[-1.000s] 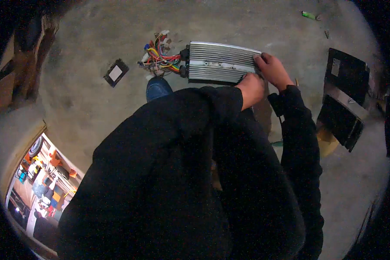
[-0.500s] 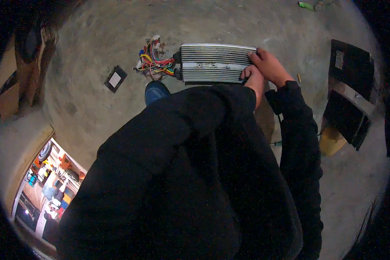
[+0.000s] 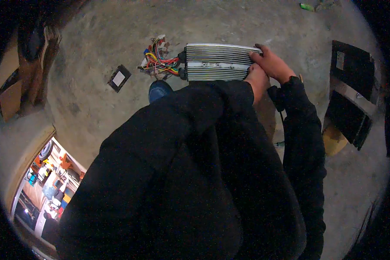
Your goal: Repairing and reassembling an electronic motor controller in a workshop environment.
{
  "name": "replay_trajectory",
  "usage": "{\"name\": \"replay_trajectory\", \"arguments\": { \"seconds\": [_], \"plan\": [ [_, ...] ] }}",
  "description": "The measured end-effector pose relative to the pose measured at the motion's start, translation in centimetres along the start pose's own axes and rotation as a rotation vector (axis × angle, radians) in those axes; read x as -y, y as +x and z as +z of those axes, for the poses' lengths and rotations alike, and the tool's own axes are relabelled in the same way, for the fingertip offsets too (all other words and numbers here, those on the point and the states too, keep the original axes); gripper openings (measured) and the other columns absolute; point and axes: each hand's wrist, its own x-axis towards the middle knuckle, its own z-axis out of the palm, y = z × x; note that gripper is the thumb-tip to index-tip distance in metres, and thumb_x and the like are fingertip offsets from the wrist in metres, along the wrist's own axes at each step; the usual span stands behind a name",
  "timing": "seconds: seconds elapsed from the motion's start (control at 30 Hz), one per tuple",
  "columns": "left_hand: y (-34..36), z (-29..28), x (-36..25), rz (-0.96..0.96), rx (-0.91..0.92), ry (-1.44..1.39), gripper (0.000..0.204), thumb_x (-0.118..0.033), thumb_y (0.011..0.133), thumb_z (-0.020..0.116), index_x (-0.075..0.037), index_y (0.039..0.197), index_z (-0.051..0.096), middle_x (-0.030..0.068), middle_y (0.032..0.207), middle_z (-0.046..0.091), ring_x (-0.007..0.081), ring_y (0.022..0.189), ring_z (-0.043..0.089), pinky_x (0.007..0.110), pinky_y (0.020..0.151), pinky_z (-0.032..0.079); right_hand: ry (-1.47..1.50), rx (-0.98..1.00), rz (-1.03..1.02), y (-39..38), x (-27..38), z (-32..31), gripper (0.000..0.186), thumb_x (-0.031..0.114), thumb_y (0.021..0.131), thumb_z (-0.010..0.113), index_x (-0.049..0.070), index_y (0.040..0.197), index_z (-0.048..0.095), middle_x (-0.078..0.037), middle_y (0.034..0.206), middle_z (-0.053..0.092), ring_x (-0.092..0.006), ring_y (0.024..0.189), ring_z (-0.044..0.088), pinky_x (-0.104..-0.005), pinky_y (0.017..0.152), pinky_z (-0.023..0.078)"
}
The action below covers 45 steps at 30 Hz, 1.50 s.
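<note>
A silver finned metal controller box (image 3: 216, 54) lies on the concrete floor, its long side running left to right. From black plugs at its left end spreads a tangle of coloured wires (image 3: 159, 63) with small connectors. My right hand (image 3: 276, 66) grips the far corner of the right end, thumb on the fins and fingers over the edge. Just nearer, my left hand (image 3: 258, 80) is closed at the near part of the same end. Its fingers are curled against the box, with their tips partly hidden. The two hands touch or nearly touch.
My blue shoe (image 3: 160, 91) stands just below the wires. Left of it lies a small black plate with a white label (image 3: 118, 78). Black panels (image 3: 353, 69) lie at the right, and cardboard (image 3: 11, 97) leans at the left. A doorway (image 3: 52, 186) opens at lower left.
The view has shifted slightly, so floor things sit a little further right. My left hand has slid right toward the box's end, closer to my right hand, and its fingers have curled tighter.
</note>
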Motion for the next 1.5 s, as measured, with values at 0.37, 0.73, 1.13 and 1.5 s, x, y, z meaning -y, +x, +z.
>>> {"name": "replay_trajectory", "arguments": {
  "seconds": [0.37,0.73,1.13,1.5],
  "plan": [
    [0.5,3.6,-0.5,-0.038,-0.201,0.174,0.025,-0.024,0.089,0.056,-0.016,0.106,0.072,-0.0046,0.087,0.059,0.0193,0.077,0.053,0.038,0.057,0.029,0.307,0.095,-0.131,-0.3,-1.6,1.4,0.053,0.029,0.103,0.049,0.002,0.146,0.036,-0.017,0.135,0.055,-0.0211,0.121,0.053,-0.0344,0.103,0.041],
    [-1.1,1.7,-1.5,-0.249,-0.007,0.289,0.016,-0.023,0.086,0.053,-0.016,0.09,0.067,-0.0023,0.07,0.05,0.0183,0.059,0.046,0.037,0.053,0.026,-0.115,-0.034,-0.099,-0.1,0.2,1.1,0.049,0.037,0.101,0.049,-0.001,0.133,0.049,-0.026,0.119,0.063,-0.034,0.113,0.061,-0.0393,0.096,0.046],
    [-2.1,-4.3,-0.2,-0.032,0.368,0.36,0.01,-0.022,0.085,0.055,-0.02,0.081,0.064,-0.007,0.06,0.055,0.0147,0.048,0.057,0.035,0.045,0.03,-0.053,0.001,-0.089,0.7,-0.4,0.7,0.051,0.041,0.099,0.051,0.001,0.129,0.052,-0.025,0.117,0.064,-0.0399,0.111,0.062,-0.0438,0.096,0.048],
    [0.0,-2.5,0.1,0.116,0.321,0.047,0.019,-0.024,0.086,0.057,-0.019,0.099,0.07,-0.0046,0.083,0.064,0.019,0.064,0.062,0.037,0.047,0.039,0.031,0.078,-0.115,0.0,-0.2,0.2,0.052,0.037,0.1,0.052,-0.003,0.133,0.047,-0.022,0.118,0.064,-0.0295,0.109,0.063,-0.0384,0.095,0.047]
  ]
}}
